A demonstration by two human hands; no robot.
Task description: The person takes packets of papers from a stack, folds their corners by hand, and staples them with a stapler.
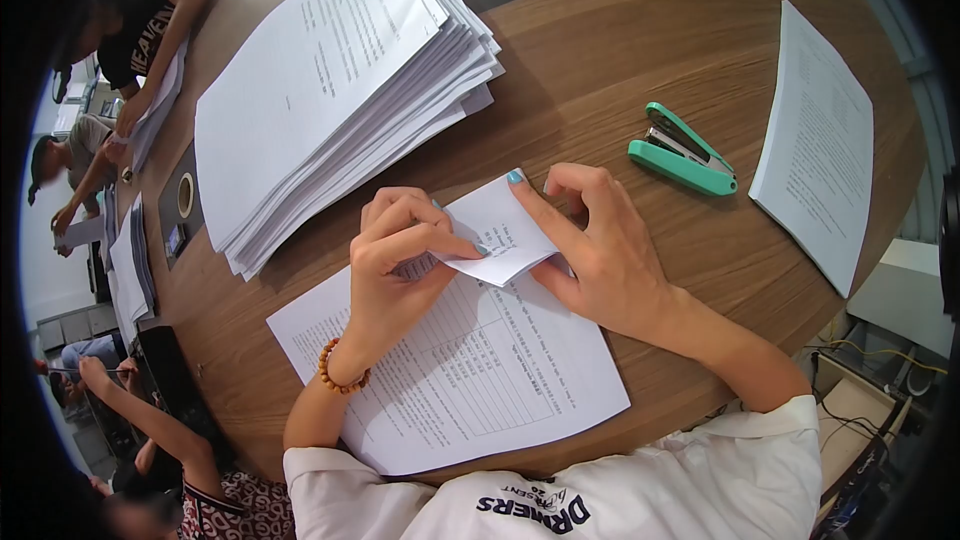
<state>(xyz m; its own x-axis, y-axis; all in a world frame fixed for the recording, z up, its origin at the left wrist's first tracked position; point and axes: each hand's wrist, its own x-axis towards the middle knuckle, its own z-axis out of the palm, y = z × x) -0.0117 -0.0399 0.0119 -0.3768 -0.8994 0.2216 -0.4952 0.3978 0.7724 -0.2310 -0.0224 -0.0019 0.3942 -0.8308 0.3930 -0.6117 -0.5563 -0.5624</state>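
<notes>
A printed paper (500, 225) is bent up between my two hands, with a few lines of text on the face that shows. My left hand (400, 250) pinches its lower left edge, the thumb on top. On the other side, my right hand (605, 250) grips it, with the index fingertip at the top corner and the thumb at the lower edge. Beneath both hands lies a printed sheet with a table (480, 370); whether the bent paper is part of it I cannot tell. A teal stapler (690, 155) rests on the table, right of my right hand.
A thick, uneven stack of printed papers (330, 90) stands at the upper left of the wooden table (590, 50). Another stack (815, 140) lies near the right edge. A tape roll (185, 196) sits at the left. Several people work with papers along the left side.
</notes>
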